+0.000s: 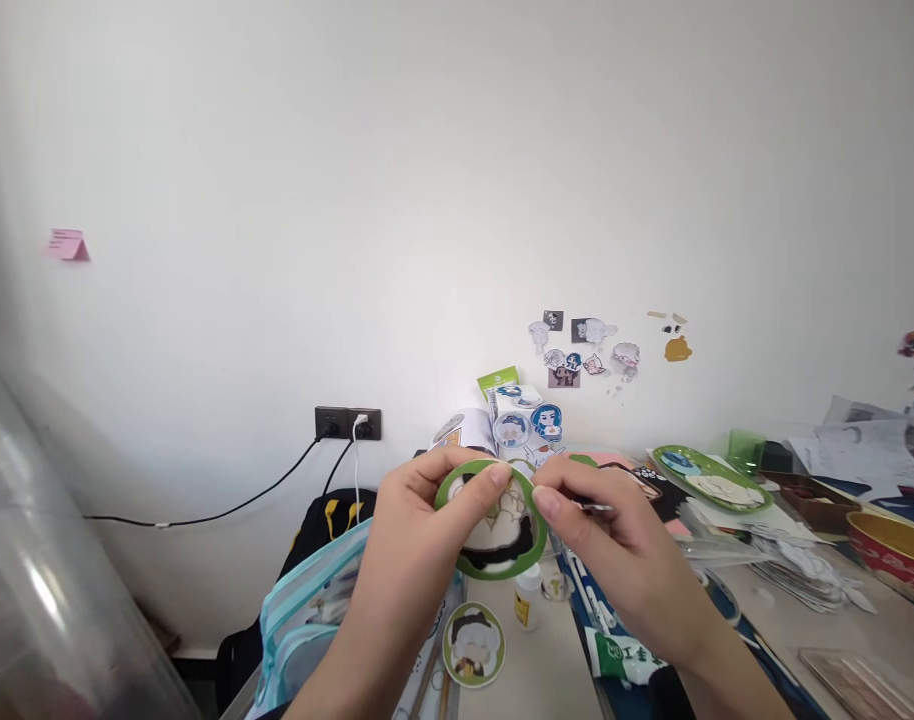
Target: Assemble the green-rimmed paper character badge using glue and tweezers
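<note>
A round cartoon cutout with a green rim (500,571) is held up in front of me, over the table. My left hand (434,530) grips it from the left, thumb pressed on its face and fingers behind. At its right edge my right hand (614,540) is closed in a pinch, thumb and forefinger together. Something thin and dark shows between the right fingers; its kind is hidden. Below lies a second round cartoon cutout (474,645) with a pale green border. Next to it stands a small white-capped bottle (527,598) with a yellow label.
To the left are a clear pouch with light-blue trim (314,570) and a black bag (314,525). Rightward lie a green oval sheet (712,478), stacked paper cutouts (809,570), a red-and-gold tin (896,555) and a green-white packet (623,658). Sockets (348,423) sit on the wall.
</note>
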### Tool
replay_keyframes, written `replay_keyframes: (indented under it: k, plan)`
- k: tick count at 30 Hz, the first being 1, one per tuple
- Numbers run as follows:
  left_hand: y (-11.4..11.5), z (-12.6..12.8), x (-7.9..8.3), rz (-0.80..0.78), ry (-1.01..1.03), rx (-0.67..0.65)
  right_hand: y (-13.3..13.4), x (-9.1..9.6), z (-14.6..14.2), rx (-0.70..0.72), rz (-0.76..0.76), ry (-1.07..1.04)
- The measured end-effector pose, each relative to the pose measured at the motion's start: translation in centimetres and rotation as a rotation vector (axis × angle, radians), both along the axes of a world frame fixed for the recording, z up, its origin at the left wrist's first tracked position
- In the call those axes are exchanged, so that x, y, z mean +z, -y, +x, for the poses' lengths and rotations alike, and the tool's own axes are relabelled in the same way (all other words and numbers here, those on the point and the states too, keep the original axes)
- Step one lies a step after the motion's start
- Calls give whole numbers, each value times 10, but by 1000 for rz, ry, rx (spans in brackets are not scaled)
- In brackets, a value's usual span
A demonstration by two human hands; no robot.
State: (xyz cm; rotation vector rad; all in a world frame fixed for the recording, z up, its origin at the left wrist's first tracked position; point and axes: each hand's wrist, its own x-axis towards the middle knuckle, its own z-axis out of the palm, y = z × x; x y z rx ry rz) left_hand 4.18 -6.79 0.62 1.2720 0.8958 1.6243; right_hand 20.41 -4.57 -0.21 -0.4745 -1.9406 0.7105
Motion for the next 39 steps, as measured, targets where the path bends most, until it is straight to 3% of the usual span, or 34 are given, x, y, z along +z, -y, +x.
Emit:
replay_keyframes:
  k: [7,15,19,29,34,39]
  plan:
    - [2,3,-2,-24,51,10,-1,-2,-5,-38,23,15]
    - [7,-5,3,-12,-30,-123,2,-4,-6,-118,189,25]
    - [12,-6,9,21,-147,-28,2,-2,-5,-123,244,59]
    - [9,-7,5,59,-157,52,-1,-2,-4,28,81,7]
    - [7,-9,2,62,-147,35,1,1,-4,-15,131,18]
    - [10,-8,5,42,-130,-59,2,0,-5,43,50,-38]
